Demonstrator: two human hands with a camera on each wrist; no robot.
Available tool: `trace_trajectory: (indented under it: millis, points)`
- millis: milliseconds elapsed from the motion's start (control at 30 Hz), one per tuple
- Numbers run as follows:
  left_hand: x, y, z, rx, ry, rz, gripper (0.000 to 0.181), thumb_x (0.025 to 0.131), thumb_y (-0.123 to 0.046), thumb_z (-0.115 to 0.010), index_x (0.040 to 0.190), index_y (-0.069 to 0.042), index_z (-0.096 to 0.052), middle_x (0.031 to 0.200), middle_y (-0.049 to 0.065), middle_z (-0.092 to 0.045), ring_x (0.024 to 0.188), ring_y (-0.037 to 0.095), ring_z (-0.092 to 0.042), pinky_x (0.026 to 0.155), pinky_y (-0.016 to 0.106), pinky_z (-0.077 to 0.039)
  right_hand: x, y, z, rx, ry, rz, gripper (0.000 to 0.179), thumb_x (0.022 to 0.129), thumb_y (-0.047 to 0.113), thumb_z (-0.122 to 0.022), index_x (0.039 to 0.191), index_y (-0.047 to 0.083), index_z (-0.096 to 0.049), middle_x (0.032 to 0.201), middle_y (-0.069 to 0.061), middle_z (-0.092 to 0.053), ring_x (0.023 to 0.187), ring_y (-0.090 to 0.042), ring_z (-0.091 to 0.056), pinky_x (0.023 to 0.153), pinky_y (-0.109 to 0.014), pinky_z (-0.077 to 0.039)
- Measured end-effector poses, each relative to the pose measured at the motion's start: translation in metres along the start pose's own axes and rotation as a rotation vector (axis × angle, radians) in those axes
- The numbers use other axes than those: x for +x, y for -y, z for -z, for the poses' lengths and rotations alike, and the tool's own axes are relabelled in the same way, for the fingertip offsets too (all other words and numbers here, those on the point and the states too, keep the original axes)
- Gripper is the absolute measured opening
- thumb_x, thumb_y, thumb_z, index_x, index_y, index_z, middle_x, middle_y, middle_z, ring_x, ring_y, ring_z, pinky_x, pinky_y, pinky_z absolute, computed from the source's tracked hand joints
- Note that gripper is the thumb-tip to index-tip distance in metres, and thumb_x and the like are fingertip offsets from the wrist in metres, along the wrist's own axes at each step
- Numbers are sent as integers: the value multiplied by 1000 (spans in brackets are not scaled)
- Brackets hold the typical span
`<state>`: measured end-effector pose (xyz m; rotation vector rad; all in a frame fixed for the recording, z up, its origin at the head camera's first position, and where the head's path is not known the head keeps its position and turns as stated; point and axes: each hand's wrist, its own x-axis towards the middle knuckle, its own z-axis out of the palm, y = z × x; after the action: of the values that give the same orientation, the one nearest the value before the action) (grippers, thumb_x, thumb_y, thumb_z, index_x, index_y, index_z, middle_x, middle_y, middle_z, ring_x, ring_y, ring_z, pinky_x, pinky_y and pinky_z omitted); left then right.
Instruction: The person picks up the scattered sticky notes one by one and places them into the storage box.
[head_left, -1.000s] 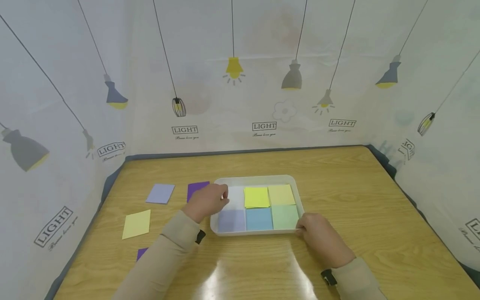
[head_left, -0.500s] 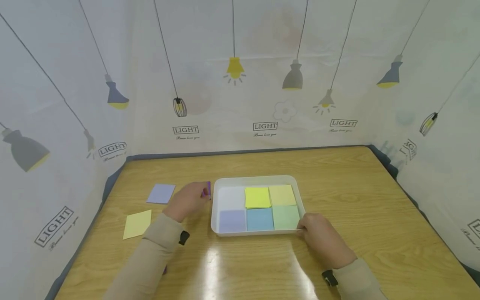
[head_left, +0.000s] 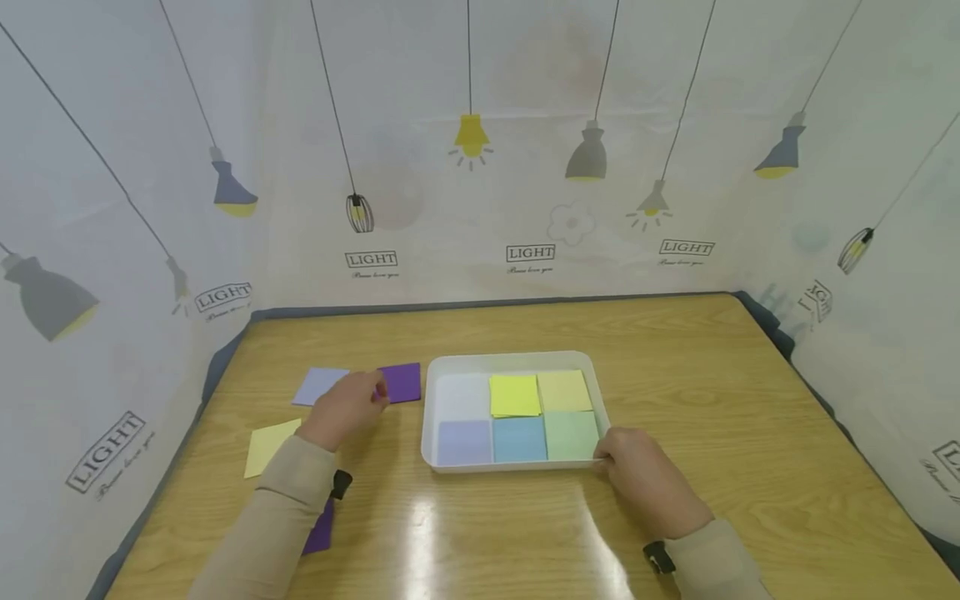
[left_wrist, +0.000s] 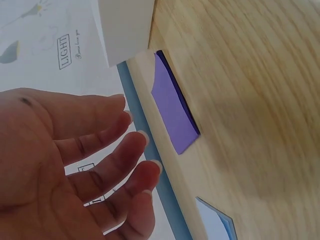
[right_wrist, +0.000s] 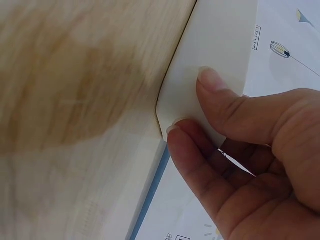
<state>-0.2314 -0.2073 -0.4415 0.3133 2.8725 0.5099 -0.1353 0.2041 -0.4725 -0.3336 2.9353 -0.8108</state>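
Left hand (head_left: 347, 410) has shifted left, away from the tray — the deep-purple square paper pad (head_left: 402, 383) it was covering half a second ago now shows nearly whole, flat on the wood-grain table (head_left: 750, 400) just beside the white rectangular plastic tray (head_left: 510, 362). That hand's fingers are loosely bent and hold nothing; the wrist view shows them clear of the pad, near the lavender square paper pad (head_left: 318, 383). The sleeve's shift also bares more of a second purple paper square (head_left: 321, 533). Right hand (head_left: 651, 482) unchanged: thumb and fingers pinch the tray's near right corner. Tray contents the same: bright-yellow (head_left: 514, 395) and buff (head_left: 566, 391) paper squares in the far row; lavender, blue and green paper squares in the near. My reading: an adjustment or a let-go at the purple pad, so sorting is no further on — that pad remains outside the tray.
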Motion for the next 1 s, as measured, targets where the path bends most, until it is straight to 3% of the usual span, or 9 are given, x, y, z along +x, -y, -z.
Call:
trace_trajectory:
  millis: [200, 333, 633, 800, 1000]
  points:
    - [5, 15, 4, 12, 5, 27, 17, 100, -12, -56, 111, -3, -65, 110, 15, -69, 98, 29, -65, 82, 47, -55, 0, 1, 1, -6, 1, 0, 10, 87, 3, -74, 80, 9, -77, 80, 1, -69, 76, -8, -63, 68, -27, -57]
    - [11, 33, 7, 58, -7, 26, 16, 99, -13, -59, 110, -2, -64, 110, 17, -70, 96, 30, -66, 80, 47, -55, 0, 3, 1, -11, -1, 1, 9, 86, 4, -75, 79, 9, -77, 79, 2, -68, 74, -7, -62, 68, -26, -56]
    - [26, 82, 14, 92, 12, -60, 17, 98, -12, -61, 112, -1, -62, 99, 15, -65, 87, 27, -60, 77, 45, -52, -1, 3, 1, -22, -6, 5, 9, 86, 5, -76, 79, 10, -76, 79, 3, -68, 74, -7, -61, 69, -25, -56]
    - [28, 101, 16, 105, 3, -114, 22, 99, -14, -62, 118, -3, -61, 106, 19, -64, 95, 32, -63, 83, 48, -53, -2, 2, 1, -21, -17, 26, 9, 85, 5, -76, 78, 10, -76, 78, 4, -67, 74, -6, -60, 68, -24, -54]
    - [28, 108, 15, 95, -3, -115, 32, 99, -14, -64, 128, -2, -58, 120, 25, -61, 110, 41, -61, 93, 54, -52, -2, 2, 0, -26, -21, 36, 10, 86, 5, -76, 78, 11, -75, 77, 4, -66, 73, -5, -59, 66, -23, -54]
